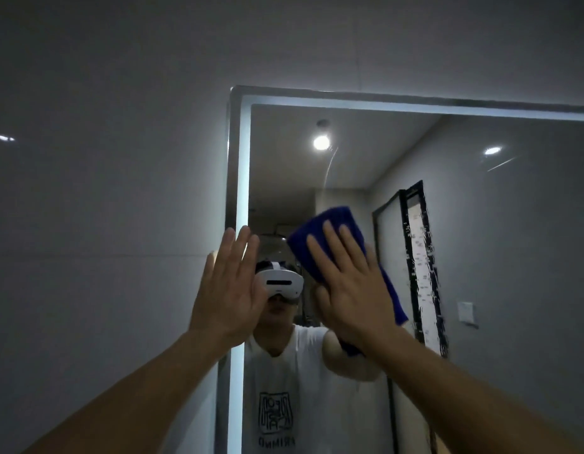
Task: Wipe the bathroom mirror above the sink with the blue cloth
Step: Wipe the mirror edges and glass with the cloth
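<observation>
**A:** Where is the cloth?

**B:** The blue cloth [333, 231] lies flat on the mirror [480, 224], in its left part and well below the top. My right hand [352, 290] presses it to the glass with straight, spread fingers. The cloth shows above my fingertips and trails down past the outer side of my palm.

**A:** And the other hand?

**B:** My left hand [228, 290] is wide and flat, fingers up and holding nothing. It is raised over the mirror's left edge, across the lit strip [243, 191]. I cannot tell whether it touches.

**A:** How much glass is around the cloth?

**B:** To the left, the lit strip is near. Above, bare glass runs up to the top strip [415, 108]. To the right, the glass goes on out of the picture. Left of the mirror is plain grey wall [104, 191].

**A:** What shows in the glass?

**B:** My white headset [279, 283], a ceiling light [321, 142], a dark door frame [418, 257] and a wall switch [465, 311].
</observation>
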A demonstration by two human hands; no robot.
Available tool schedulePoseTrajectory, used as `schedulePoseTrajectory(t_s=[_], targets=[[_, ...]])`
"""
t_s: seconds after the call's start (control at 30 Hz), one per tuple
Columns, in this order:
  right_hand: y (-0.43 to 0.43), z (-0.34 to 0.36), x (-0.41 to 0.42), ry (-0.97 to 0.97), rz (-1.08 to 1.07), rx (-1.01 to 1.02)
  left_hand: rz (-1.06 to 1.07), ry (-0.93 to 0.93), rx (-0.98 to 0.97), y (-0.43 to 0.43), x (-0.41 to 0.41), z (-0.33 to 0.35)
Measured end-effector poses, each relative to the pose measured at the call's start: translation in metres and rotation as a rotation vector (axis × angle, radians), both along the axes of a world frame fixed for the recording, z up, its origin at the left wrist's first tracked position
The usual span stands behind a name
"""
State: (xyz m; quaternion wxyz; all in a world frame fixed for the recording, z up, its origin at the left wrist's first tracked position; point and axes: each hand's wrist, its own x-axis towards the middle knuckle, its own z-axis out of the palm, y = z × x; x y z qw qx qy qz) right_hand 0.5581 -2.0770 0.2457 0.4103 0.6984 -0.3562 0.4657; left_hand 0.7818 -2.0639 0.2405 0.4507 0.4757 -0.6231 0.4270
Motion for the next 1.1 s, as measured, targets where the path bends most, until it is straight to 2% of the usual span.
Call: schedulePoseTrajectory(t_s=[0.07, 0.13, 0.17, 0.3, 0.4, 0.53, 0.63, 0.7, 0.73, 0.77, 0.83, 0.9, 1.0, 1.1], targets=[[-0.007, -0.035, -0.012, 0.112, -0.018, -0.064, -0.007, 0.008, -0.020, -0.002, -0.001, 0.002], [-0.016, -0.026, -0.030, 0.231, -0.015, -0.078, 0.000, 0.002, -0.019, -0.001, -0.002, 0.002], [-0.017, -0.011, -0.036, 0.230, -0.023, -0.063, 0.007, 0.001, -0.020, -0.001, -0.001, 0.001], [-0.009, 0.054, -0.028, -0.178, -0.028, 0.056, 0.034, 0.005, -0.024, 0.000, -0.002, -0.002], [-0.002, 0.045, -0.008, -0.287, -0.015, 0.069, 0.022, 0.005, -0.026, 0.001, -0.003, -0.001], [-0.002, -0.051, 0.008, -0.140, 0.009, 0.001, 0.012, 0.012, -0.017, 0.002, -0.003, -0.001], [-0.002, -0.124, 0.001, 0.076, -0.038, -0.044, 0.031, 0.010, 0.004, 0.003, -0.005, -0.001], [-0.006, -0.116, -0.014, 0.223, -0.028, -0.068, 0.052, 0.002, 0.015, 0.005, -0.005, -0.001], [-0.009, -0.097, -0.019, 0.229, -0.024, -0.068, 0.073, 0.000, 0.016, 0.006, -0.005, -0.001], [-0.010, -0.072, -0.021, 0.164, -0.015, -0.058, 0.097, -0.001, 0.013, 0.006, -0.005, 0.000], [-0.008, -0.020, -0.018, -0.087, 0.015, 0.024, 0.135, -0.001, 0.007, 0.005, -0.005, 0.000], [-0.005, 0.004, -0.006, -0.275, 0.007, 0.058, 0.161, -0.015, -0.003, 0.005, -0.005, 0.001], [-0.003, -0.033, 0.012, -0.298, -0.007, 0.037, 0.197, -0.031, -0.019, 0.004, -0.005, 0.001], [-0.002, -0.128, 0.018, -0.124, -0.021, 0.008, 0.209, -0.036, -0.034, 0.003, -0.004, 0.001]])
